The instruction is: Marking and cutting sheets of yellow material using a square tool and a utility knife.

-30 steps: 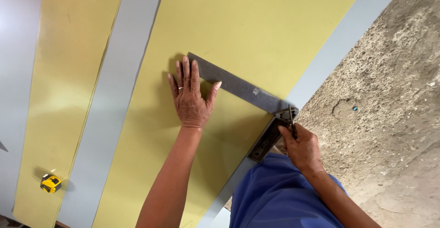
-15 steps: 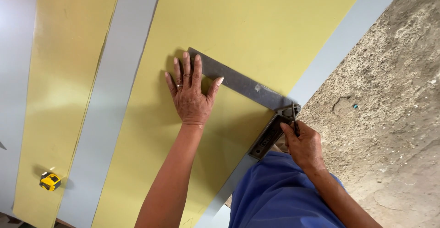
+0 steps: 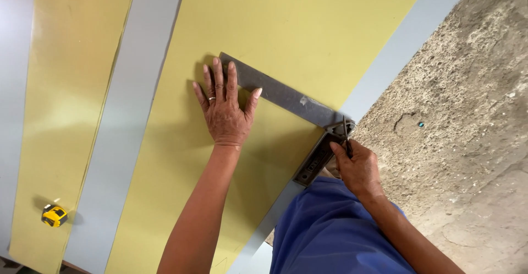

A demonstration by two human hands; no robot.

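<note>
My left hand [image 3: 224,111] lies flat, fingers spread, on a large yellow sheet [image 3: 286,32], pressing the blade of a grey metal try square [image 3: 280,92]. The square's blade runs across the sheet to its corner at the sheet's right edge, and its stock [image 3: 314,161] hangs along that edge. My right hand [image 3: 357,166] is at the square's corner, closed on a thin dark marking tool [image 3: 346,136] whose tip touches the sheet beside the blade. My knee in blue cloth [image 3: 330,235] is below.
A second yellow sheet [image 3: 66,87] lies to the left, with a grey strip [image 3: 137,103] between the two. A small yellow tape measure [image 3: 54,215] sits at its lower end. Rough concrete floor [image 3: 467,98] fills the right side.
My left hand has shifted slightly along the blade. The right hand stays at the square's corner with the marking tool.
</note>
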